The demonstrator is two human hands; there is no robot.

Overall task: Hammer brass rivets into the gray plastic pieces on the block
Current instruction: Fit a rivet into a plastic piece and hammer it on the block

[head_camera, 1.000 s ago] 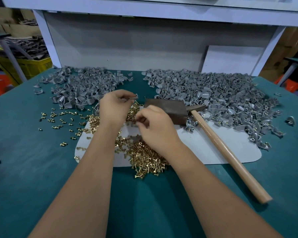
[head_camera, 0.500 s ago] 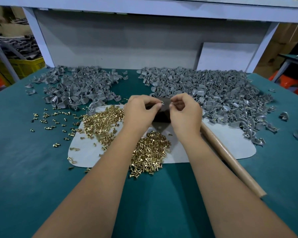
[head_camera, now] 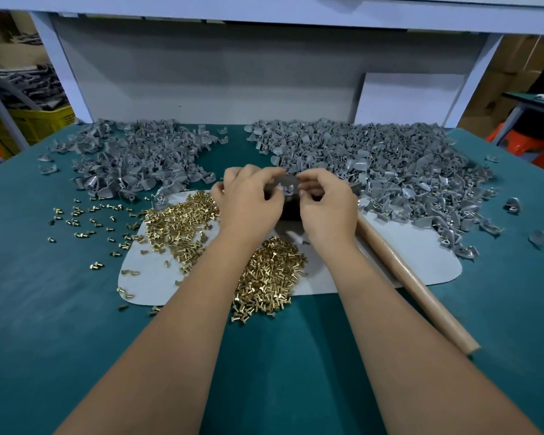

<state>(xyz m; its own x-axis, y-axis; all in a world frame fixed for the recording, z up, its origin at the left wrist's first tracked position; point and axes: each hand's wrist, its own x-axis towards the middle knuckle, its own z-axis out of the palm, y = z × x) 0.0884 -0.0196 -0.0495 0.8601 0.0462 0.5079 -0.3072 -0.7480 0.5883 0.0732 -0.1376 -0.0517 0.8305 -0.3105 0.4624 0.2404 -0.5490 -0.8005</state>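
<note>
Rivets: brass rivets (head_camera: 269, 277) lie heaped on the white mat (head_camera: 421, 262), nearest.
Hammer: wooden handle (head_camera: 415, 287) lies beside the right forearm.
Hands: left hand (head_camera: 248, 202) and right hand (head_camera: 327, 205), fingers curled, pinch one gray piece (head_camera: 285, 187) over the dark block (head_camera: 291, 208).
Far: two gray piles (head_camera: 374, 161).

A yellow crate (head_camera: 35, 120) and orange stool (head_camera: 528, 146) flank the green table (head_camera: 44, 309).

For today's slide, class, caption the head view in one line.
Both hands pinch a gray plastic piece over the dark block, brass rivets below, hammer handle alongside.
</note>
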